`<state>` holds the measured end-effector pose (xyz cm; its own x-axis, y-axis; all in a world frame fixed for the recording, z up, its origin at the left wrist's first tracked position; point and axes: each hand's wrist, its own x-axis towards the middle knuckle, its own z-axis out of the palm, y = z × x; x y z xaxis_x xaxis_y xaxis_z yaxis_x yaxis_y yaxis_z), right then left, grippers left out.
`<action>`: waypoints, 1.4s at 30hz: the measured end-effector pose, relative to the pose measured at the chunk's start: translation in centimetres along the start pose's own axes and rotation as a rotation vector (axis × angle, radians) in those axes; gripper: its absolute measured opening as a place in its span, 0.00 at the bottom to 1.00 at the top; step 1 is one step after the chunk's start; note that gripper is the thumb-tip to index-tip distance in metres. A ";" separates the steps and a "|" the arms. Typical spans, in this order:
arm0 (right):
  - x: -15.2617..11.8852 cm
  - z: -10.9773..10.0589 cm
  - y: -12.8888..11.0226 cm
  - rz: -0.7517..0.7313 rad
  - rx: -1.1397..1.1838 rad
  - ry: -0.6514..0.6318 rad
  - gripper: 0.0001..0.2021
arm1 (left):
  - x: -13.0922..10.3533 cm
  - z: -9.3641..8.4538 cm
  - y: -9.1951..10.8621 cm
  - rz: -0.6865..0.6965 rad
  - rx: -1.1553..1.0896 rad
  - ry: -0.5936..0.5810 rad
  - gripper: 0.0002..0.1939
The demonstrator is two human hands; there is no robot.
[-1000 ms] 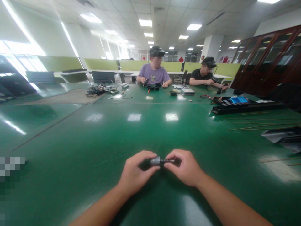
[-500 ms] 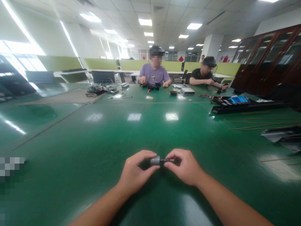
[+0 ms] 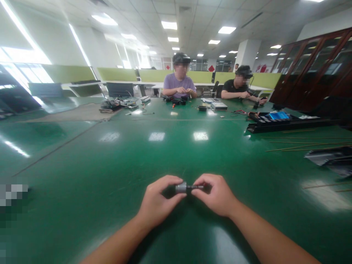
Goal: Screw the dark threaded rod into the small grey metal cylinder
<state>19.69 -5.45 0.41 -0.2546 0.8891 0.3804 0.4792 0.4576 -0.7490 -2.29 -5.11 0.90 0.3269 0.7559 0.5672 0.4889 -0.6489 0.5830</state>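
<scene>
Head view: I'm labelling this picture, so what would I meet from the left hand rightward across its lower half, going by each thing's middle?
Left hand, grey cylinder, thin shaft, right hand, dark shiny item near the right edge.

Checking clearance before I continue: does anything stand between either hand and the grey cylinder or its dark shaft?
Nothing visible does: the left hand holds the grey cylinder, and the right hand holds the dark shaft, with no other thing showing between.

Tabletop [image 3: 176,157] smooth, glossy; cylinder [image 3: 180,187] metallic-looking (fairly matt)
</scene>
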 end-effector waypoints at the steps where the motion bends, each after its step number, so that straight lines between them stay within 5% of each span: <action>1: 0.0 0.0 0.0 -0.001 0.000 0.002 0.01 | 0.0 0.0 0.0 0.001 -0.003 0.001 0.11; 42: -0.1 -0.2 -0.2 0.034 0.007 -0.001 0.01 | -0.2 0.0 -0.5 -0.023 -0.012 0.007 0.12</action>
<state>19.78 -5.62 0.59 -0.2395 0.9041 0.3539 0.4818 0.4272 -0.7651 -2.59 -4.90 0.47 0.3097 0.7702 0.5575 0.4866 -0.6322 0.6030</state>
